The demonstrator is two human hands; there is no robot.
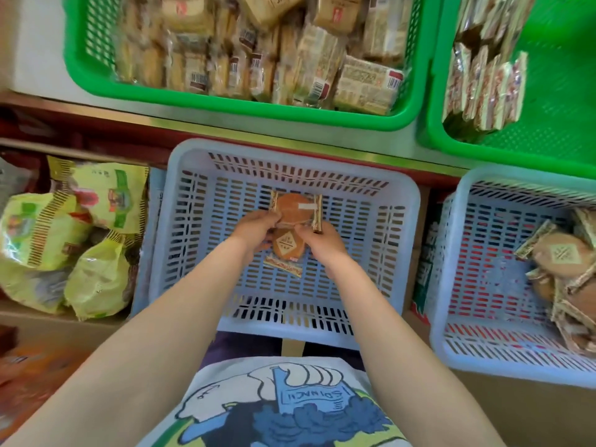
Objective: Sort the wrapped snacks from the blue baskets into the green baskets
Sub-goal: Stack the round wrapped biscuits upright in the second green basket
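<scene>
My left hand (254, 228) and right hand (317, 237) pinch two snacks (292, 214) over the blue basket (400, 195), green baskets (245, 106) lying straight ahead beyond them.

Both bare forearms are reaching straight out toward 12 o'clock and angling in so the wrists are nearly meeting. The left hand (256, 229) is sitting at about 11 o'clock of the right hand (317, 238), fingers curled and pinching. Right one's fingers are curling in a pinch too, knuckles facing up.
</scene>
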